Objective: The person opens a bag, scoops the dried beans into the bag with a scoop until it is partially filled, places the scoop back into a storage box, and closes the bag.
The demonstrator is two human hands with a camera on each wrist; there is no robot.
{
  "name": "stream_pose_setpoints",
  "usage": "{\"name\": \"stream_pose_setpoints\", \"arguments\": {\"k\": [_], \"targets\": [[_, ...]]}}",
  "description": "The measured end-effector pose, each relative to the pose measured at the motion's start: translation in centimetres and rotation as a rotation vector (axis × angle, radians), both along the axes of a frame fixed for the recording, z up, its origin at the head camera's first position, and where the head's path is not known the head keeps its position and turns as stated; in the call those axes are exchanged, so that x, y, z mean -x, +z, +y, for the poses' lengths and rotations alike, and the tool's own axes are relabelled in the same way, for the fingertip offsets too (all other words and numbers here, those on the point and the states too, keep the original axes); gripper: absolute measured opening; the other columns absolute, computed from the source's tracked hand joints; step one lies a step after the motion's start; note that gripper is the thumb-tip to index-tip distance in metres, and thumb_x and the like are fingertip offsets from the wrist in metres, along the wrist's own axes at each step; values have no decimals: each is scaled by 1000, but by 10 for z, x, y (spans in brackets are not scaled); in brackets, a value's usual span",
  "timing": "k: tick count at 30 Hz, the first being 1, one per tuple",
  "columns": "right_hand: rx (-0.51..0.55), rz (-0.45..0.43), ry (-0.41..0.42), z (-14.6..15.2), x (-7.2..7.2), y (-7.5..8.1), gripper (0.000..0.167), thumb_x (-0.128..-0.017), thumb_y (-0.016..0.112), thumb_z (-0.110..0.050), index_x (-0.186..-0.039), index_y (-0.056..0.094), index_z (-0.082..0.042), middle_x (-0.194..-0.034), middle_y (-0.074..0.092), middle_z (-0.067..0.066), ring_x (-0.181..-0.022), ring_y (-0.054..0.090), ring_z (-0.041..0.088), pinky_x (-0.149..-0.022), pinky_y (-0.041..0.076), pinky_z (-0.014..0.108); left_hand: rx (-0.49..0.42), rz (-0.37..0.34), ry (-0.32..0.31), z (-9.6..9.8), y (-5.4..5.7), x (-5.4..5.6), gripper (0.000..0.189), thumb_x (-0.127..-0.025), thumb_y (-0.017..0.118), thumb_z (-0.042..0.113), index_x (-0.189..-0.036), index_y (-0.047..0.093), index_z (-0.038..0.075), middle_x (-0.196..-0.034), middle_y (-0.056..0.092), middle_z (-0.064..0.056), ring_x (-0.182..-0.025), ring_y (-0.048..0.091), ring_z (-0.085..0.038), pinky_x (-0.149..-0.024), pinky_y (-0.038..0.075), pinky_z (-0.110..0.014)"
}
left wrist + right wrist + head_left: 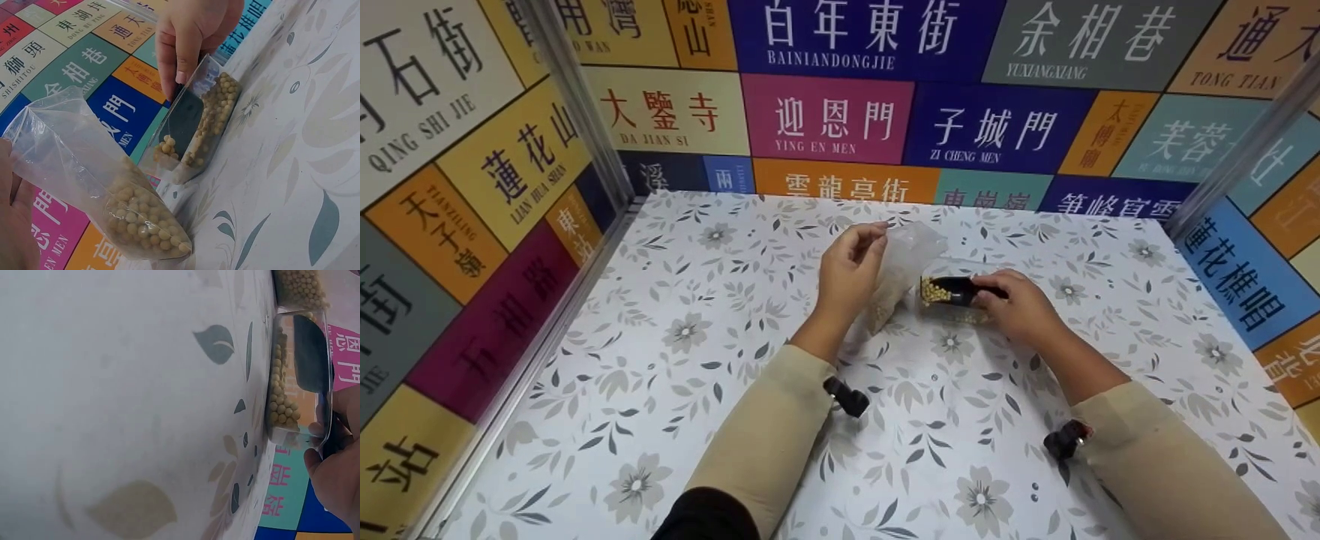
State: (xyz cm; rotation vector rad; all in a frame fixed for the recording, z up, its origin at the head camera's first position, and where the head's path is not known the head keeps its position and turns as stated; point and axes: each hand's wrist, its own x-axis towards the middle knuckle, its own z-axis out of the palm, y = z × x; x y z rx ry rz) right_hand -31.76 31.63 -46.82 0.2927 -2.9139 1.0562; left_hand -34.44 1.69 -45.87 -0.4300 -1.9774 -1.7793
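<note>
Left hand (851, 262): pinching clear bag (913, 244) of beans (147, 222), nine o'clock of clear box (286, 435) on bench (780, 480). Right hand (1020, 304): gripping black scoop (958, 291), bean-laden, at box. Step, seemingly: scooping. Next move probably calls for level lift toward bag mouth.

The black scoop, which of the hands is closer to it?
The right hand: it grips the black scoop by its handle. The left hand is off to the scoop's left, not touching it, and holds the plastic bag near its top.
</note>
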Motion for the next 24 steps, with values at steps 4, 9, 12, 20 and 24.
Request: {"name": "stream_pose_setpoints", "arguments": {"k": [4,9,12,20,24], "targets": [[20,17,0,2,-2,-2,35,-109,62,-17,-142,67,-6,-149,60,21,-142,54,43,-123,41,60,-9,-15,-2,0,0,-1,9,-106,68,17,-112,73,13,-127,78,2,-116,72,-8,-101,60,-23],[46,16,-7,6,-5,-2,37,-110,61,-20,-145,66,-9,-149,60,18,-143,54,41,-121,44,59,-29,-7,-14,1,0,0,8,-106,68,15,-111,73,12,-127,78,1,-117,72,-10,-103,60,-23],[80,17,-20,10,-6,0,37,-111,59,-22,-146,64,-9,-149,59,17,-143,53,39,-120,44,58,-41,-1,-18,1,0,1,8,-105,69,15,-110,73,11,-127,78,-1,-118,73,-12,-103,60,-23],[120,42,-65,20,-10,8,42,-113,56,-31,-148,63,-10,-150,59,17,-138,56,35,-105,49,29,-44,6,-14,2,1,0,8,-105,69,13,-110,73,8,-126,78,-3,-117,73,-12,-102,60,-23],[161,45,-93,22,-12,15,45,-113,55,-35,-150,61,-10,-150,59,16,-133,58,30,-92,45,8,-37,16,-8,2,2,-1,10,-105,69,12,-111,73,6,-126,78,-4,-116,73,-12,-101,60,-23]]}}
